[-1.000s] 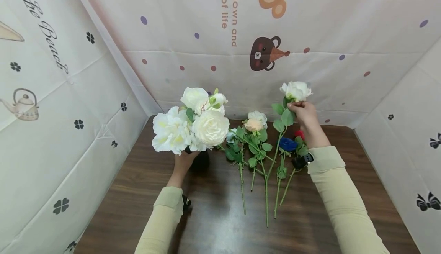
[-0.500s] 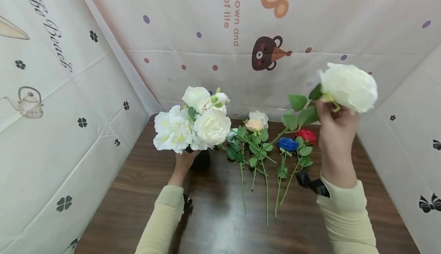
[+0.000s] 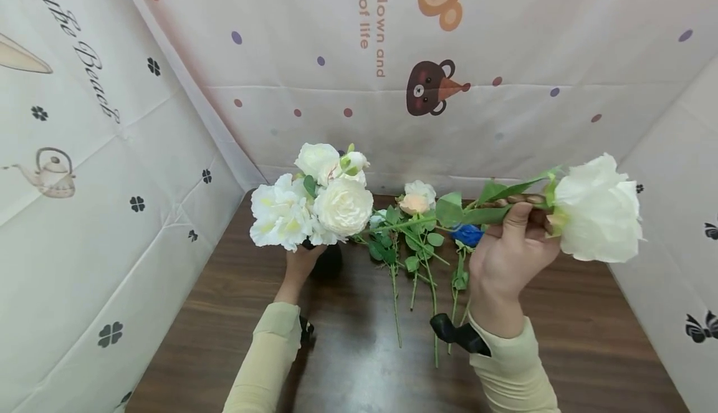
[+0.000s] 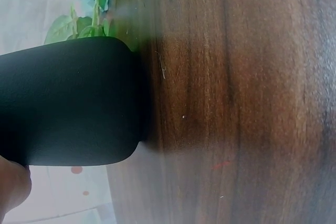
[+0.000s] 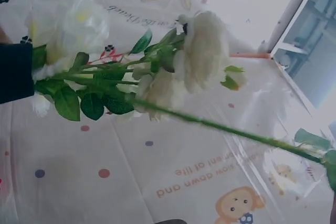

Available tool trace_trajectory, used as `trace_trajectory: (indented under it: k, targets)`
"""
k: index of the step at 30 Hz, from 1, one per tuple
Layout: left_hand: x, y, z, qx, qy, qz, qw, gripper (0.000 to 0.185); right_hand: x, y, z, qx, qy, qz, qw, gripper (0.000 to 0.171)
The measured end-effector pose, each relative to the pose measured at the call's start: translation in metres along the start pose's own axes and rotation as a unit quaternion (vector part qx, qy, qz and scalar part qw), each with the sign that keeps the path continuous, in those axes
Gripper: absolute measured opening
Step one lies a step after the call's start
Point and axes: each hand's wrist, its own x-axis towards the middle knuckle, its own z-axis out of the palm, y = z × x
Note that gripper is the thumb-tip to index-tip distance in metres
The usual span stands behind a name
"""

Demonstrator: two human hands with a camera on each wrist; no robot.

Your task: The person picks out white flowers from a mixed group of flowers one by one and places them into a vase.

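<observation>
Head view: right hand [image 3: 507, 257] grips white rose [image 3: 597, 208] – near tent wall [image 3: 673, 226].

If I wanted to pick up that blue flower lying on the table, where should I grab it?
Probably by the bare lower stem, coming down from above on the near side. The blue flower lies flat on the table, its head soft and partly hidden behind the right hand, which holds the white rose. Lower down, the stem is thin, leafless and clear of its neighbours, so a pinch grip fits.
</observation>
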Motion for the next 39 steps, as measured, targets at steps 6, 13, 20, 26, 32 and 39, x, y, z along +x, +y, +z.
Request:
trace_trajectory:
  k: [6,13,20,26,32,39]
  targets:
    - [0.000,-0.002,0.000,-0.008,0.001,0.003,1.0000,0.077,-0.008,0.016,0.011,0.002,0.021,-0.011,1.000,0.026]
    - [-0.001,-0.002,0.000,0.011,0.013,0.013,0.9998,0.078,-0.012,0.032,0.025,0.000,0.064,-0.009,0.998,0.005]
    - [0.000,0.000,-0.001,0.000,-0.001,-0.012,0.9999,0.081,-0.033,0.065,0.011,-0.032,0.023,0.022,0.999,0.030]
    - [0.000,0.000,0.001,0.003,-0.009,-0.034,0.9994,0.077,-0.054,0.085,-0.008,-0.109,-0.038,0.058,0.992,0.039]
    - [0.003,0.000,0.001,0.011,0.000,-0.013,0.9998,0.080,-0.056,0.084,-0.017,-0.186,-0.112,0.076,0.973,0.017]
    - [0.000,0.002,-0.001,0.007,-0.004,-0.015,0.9999,0.087,-0.039,0.063,-0.024,-0.311,-0.221,0.199,0.903,0.035]
